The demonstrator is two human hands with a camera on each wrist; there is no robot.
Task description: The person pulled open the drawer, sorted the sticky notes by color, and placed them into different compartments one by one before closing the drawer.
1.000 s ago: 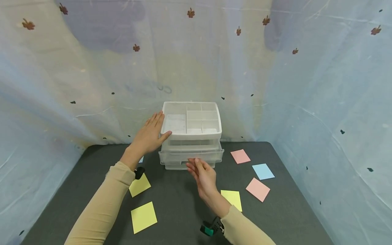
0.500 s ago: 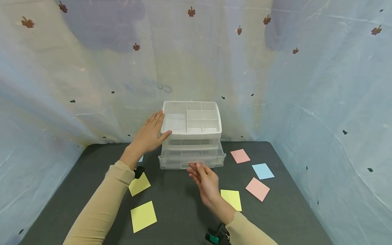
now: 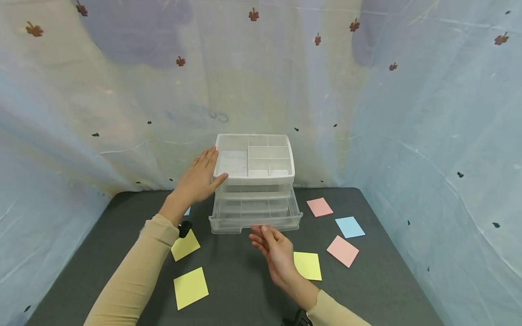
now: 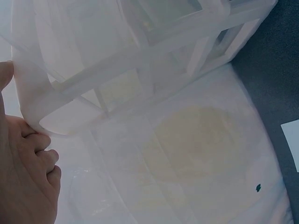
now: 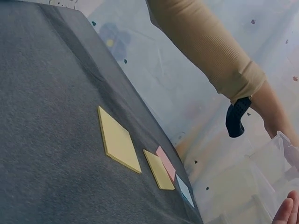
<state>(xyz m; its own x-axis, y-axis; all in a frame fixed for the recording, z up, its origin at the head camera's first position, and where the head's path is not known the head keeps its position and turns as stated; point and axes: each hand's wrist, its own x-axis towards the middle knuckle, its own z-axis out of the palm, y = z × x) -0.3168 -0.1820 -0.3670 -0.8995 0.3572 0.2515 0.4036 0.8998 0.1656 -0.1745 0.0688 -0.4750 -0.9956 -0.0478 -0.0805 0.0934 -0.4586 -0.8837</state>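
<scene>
Head | right hand (image 3: 278,256) partly covers clear drawer (image 3: 229,225) | blue note (image 3: 187,211) mostly hidden

The dark grey table (image 3: 236,290) bore a white-and-clear drawer unit (image 3: 261,180) at its far middle; on its left lay two yellow pads (image 3: 190,288), with a pink pad (image 5: 166,162) and a pale blue pad (image 5: 185,190) farther back. On its right lay a lone yellow pad (image 3: 307,266); farther out, a near pink pad (image 3: 343,251), a light blue pad (image 3: 350,227) and a far pink pad (image 3: 320,207) sat apart.

Curtained-off workspace, building type unclear: dark table (image 3: 232,290), printed sheeting (image 3: 261,90) behind and along both sides.
</scene>
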